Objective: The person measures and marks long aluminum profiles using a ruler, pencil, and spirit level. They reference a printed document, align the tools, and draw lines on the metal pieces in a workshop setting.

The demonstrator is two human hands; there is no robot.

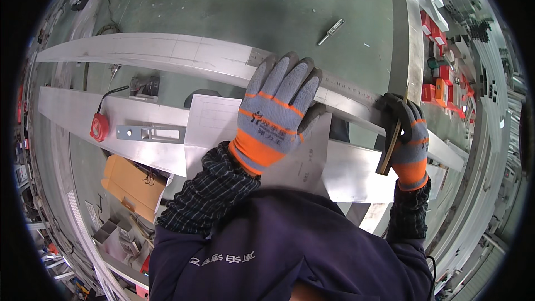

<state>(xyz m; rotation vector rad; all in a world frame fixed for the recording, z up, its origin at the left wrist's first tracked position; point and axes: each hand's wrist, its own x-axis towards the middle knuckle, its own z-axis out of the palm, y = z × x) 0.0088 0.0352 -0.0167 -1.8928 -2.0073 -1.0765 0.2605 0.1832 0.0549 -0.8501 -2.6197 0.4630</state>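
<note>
My left hand [276, 108], in a grey and orange work glove, lies with its fingers stretched out over a steel ruler [351, 92] on a long silver metal bar [167, 50]. The ruler's scale runs right from under the fingers toward my right hand [408, 139]. That hand, gloved alike, is closed around a slim, dark and yellowish pencil [391, 147], tilted beside the bar's right part. Its tip by the fingers is hard to make out. Beneath my left wrist lies a folded white paper sheet [209, 125], partly hidden by my arm.
A second metal bar [356, 173] runs nearer me. On its left part are a red tape measure [100, 127] and a grey slotted metal plate [150, 132]. A power drill [145, 86] stands between the bars. Beyond lies a screwdriver [331, 32]; an open cardboard box [131, 187] sits lower left.
</note>
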